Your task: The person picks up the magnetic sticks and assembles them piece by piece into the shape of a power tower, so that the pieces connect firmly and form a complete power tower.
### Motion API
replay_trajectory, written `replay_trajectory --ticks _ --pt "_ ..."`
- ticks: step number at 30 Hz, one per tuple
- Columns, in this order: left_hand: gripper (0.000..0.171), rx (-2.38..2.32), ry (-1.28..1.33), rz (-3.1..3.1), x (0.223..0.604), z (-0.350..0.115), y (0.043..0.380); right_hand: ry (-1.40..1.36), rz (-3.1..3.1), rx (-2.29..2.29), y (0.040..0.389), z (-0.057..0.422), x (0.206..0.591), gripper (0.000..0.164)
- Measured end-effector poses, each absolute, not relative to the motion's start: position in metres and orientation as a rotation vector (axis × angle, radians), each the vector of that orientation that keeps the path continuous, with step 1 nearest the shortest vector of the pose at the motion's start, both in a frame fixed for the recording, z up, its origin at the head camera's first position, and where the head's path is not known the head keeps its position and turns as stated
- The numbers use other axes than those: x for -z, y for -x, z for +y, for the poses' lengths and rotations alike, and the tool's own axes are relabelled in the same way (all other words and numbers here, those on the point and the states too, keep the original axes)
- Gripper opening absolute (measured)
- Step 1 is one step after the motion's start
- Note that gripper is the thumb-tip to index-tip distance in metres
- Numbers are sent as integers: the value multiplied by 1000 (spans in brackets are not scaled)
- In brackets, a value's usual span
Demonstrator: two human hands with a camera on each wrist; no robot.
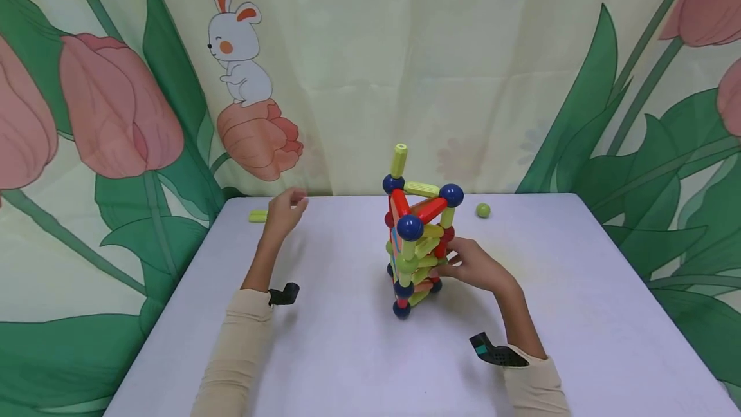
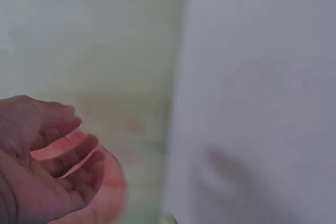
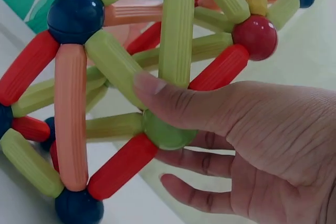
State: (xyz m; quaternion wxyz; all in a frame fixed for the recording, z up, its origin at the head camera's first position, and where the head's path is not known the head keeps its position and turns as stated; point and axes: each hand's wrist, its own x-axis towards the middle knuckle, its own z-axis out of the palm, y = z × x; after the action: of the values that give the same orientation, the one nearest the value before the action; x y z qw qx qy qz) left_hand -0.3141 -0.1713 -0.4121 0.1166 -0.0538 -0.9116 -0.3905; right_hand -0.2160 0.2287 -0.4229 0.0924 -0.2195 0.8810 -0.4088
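A tower of magnetic rods and balls [image 1: 408,251] stands upright on the table, built from yellow-green, red and orange rods with blue, red and green balls. One yellow-green rod [image 1: 399,161] points up from a blue ball at its top. My right hand [image 1: 477,268] grips the tower's right side; in the right wrist view the thumb [image 3: 178,100] lies over a yellow-green rod beside a green ball [image 3: 167,132], with fingers behind. Off to the left, my left hand [image 1: 282,214] hangs over the table with loosely bent fingers, holding nothing, as the left wrist view shows.
A loose yellow-green rod [image 1: 257,216] lies at the table's back left, near my left hand. Behind the tower to the right sits a loose green ball [image 1: 483,210]. A printed curtain [image 1: 359,82] hangs along the back edge of the white table [image 1: 347,352].
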Motion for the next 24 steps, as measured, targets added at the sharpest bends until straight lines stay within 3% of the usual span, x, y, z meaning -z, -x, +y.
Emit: replay_trajectory --ticks 10,24 --pt "48 630 -77 -3043 475 -252 321 526 2584 1277 223 236 431 46" --pt "36 361 -127 -3027 487 -256 315 478 2591 1260 222 236 432 49"
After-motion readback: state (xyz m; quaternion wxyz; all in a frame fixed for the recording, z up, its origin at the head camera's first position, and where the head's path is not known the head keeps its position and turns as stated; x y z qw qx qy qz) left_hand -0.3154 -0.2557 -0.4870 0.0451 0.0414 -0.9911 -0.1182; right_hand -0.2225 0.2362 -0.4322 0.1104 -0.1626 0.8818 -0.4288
